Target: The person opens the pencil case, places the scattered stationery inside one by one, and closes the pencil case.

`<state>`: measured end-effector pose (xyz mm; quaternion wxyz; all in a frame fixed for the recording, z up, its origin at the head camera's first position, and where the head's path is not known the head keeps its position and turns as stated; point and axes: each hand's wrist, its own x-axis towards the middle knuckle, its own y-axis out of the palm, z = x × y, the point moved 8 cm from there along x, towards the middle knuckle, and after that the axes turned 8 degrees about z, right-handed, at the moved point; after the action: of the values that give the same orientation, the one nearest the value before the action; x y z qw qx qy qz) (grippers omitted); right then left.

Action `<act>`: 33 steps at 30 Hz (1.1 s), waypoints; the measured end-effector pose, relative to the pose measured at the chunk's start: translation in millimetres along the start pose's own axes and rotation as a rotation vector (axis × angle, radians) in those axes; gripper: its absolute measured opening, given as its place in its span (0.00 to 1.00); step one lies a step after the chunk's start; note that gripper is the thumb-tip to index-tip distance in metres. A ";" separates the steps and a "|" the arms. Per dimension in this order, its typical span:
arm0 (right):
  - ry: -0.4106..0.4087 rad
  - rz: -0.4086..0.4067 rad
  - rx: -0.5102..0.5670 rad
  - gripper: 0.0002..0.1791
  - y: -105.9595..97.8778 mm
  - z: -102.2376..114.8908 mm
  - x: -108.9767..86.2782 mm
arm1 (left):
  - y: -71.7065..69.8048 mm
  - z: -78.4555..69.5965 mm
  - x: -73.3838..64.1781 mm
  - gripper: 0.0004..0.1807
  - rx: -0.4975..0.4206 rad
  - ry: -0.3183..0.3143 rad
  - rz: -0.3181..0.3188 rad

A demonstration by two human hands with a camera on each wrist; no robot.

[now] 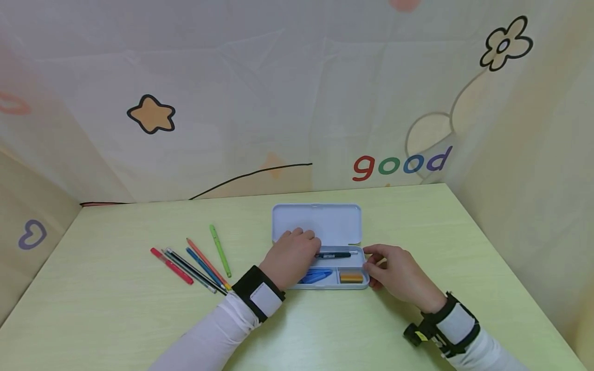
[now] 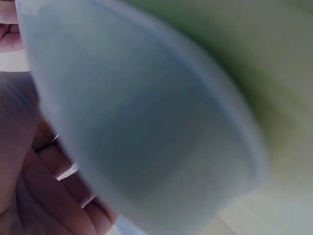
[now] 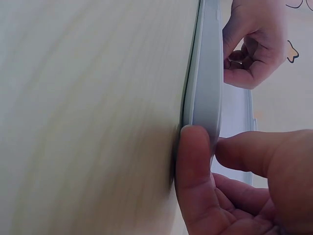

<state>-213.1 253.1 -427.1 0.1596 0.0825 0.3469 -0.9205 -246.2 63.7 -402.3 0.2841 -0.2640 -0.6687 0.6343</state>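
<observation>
A pale blue pencil case (image 1: 317, 221) stands with its lid raised at the back. My right hand (image 1: 394, 270) pinches its right end, thumb at the rim and a finger along the outer wall, as the right wrist view shows. My left hand (image 1: 292, 252) reaches over the left half of the case, its fingers bent down into it and its fingertips hidden. A black pen (image 1: 336, 255) lies in the rear compartment, its left end right by the left fingers; I cannot tell whether they grip it. In front are blue pens (image 1: 315, 276) and a yellow-brown block (image 1: 351, 277).
Left of the case lie a red marker (image 1: 171, 266), dark pencils (image 1: 192, 270), a blue pen (image 1: 199, 260), an orange pencil (image 1: 204, 257) and a green pen (image 1: 220, 250). A printed curtain (image 1: 232, 103) hangs behind the table (image 1: 116, 309).
</observation>
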 end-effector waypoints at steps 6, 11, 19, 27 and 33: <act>0.000 0.002 -0.001 0.22 0.2 0.7 -0.4 | 0.2 -0.4 1.1 0.03 0.010 -0.006 0.003; -0.022 0.005 0.003 0.22 0.4 0.3 0.1 | -1.0 -1.5 0.6 0.03 0.030 0.008 -0.016; -0.024 0.002 0.002 0.22 -0.3 -0.1 0.3 | -5.5 -0.1 -3.2 0.02 0.004 0.002 -0.009; -0.017 0.007 0.011 0.22 0.4 -0.2 -0.6 | -20.6 5.2 -12.9 0.05 -0.005 0.000 -0.031; -0.023 0.005 0.011 0.22 0.4 1.1 -1.1 | -32.3 14.9 -26.9 0.06 -0.033 -0.017 -0.062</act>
<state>-212.0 252.4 -426.3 0.1655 0.0739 0.3398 -0.9229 -237.8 32.3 -371.8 0.2936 -0.2423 -0.6894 0.6163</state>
